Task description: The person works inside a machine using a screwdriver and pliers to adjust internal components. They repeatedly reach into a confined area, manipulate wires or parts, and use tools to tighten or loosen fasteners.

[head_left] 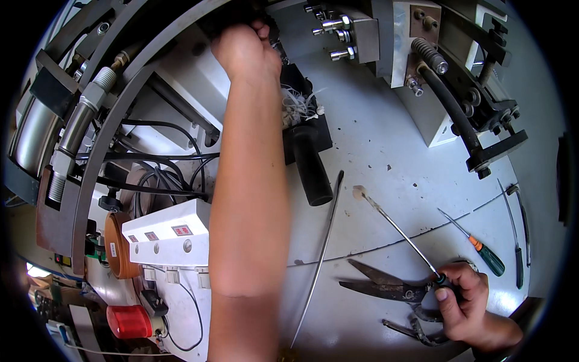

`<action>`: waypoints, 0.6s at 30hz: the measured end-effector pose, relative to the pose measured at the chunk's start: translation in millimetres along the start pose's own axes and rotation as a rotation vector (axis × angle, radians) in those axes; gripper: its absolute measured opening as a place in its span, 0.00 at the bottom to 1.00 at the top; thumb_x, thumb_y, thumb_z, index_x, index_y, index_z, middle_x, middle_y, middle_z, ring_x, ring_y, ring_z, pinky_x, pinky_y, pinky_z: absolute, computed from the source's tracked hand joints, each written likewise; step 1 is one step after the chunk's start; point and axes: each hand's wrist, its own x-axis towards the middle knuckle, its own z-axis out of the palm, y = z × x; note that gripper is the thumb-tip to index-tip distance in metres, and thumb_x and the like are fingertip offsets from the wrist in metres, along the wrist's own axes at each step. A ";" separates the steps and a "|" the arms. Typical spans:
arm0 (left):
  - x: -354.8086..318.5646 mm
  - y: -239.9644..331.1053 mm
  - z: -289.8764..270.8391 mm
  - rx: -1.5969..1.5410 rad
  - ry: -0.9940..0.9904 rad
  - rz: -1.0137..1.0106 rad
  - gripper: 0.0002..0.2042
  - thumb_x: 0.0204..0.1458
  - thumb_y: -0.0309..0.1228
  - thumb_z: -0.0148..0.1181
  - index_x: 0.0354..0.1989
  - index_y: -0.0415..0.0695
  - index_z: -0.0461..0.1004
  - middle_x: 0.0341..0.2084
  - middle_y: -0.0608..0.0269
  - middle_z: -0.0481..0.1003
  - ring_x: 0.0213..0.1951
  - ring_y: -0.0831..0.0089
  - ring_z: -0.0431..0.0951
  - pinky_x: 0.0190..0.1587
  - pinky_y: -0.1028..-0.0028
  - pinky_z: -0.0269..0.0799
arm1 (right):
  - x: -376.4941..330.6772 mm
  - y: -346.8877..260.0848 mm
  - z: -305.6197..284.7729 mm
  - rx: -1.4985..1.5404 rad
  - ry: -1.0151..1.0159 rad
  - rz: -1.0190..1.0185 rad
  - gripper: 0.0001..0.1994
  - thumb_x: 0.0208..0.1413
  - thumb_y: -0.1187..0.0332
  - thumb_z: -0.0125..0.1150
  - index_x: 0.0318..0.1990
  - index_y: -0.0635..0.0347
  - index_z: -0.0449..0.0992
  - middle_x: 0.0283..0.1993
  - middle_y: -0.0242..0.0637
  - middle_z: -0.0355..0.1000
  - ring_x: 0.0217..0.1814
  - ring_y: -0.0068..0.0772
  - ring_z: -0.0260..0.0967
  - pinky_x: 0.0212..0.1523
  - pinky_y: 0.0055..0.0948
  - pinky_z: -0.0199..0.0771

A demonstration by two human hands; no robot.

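Observation:
My left hand reaches far up into the dark machine frame at the top, its fingers curled around something black that I cannot make out. At the lower right, on the grey metal table, my right hand grips the dark handle of a long thin screwdriver. The shaft slants up-left and its tip carries a small pale piece. Old scissors lie open just left of my right hand.
A black cylindrical handle juts out near my left forearm. A long thin metal rod lies on the table. A green-and-orange screwdriver lies at right. A white control box and a red lamp sit at lower left.

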 end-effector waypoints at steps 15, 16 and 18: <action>-44.7 48.5 -2.5 1.061 0.029 -0.086 0.13 0.57 0.37 0.54 0.31 0.40 0.79 0.19 0.66 0.74 0.19 0.78 0.69 0.22 0.76 0.62 | 3.4 2.0 4.4 0.145 0.034 0.080 0.13 0.57 0.79 0.54 0.49 0.69 0.63 0.23 0.28 0.64 0.25 0.14 0.53 0.27 0.17 0.51; -43.3 52.1 -1.5 1.238 -0.056 -0.118 0.13 0.57 0.37 0.55 0.31 0.40 0.79 0.20 0.65 0.75 0.19 0.78 0.70 0.23 0.76 0.62 | 3.4 2.3 4.7 0.150 0.038 0.072 0.13 0.57 0.80 0.53 0.49 0.68 0.63 0.24 0.28 0.64 0.25 0.14 0.53 0.27 0.17 0.52; -42.0 54.1 -1.0 1.377 -0.174 -0.295 0.10 0.53 0.34 0.61 0.30 0.39 0.81 0.21 0.63 0.78 0.19 0.78 0.72 0.23 0.75 0.65 | 5.5 2.3 1.9 0.162 0.013 0.074 0.12 0.58 0.80 0.52 0.49 0.68 0.63 0.24 0.28 0.64 0.26 0.14 0.53 0.27 0.17 0.52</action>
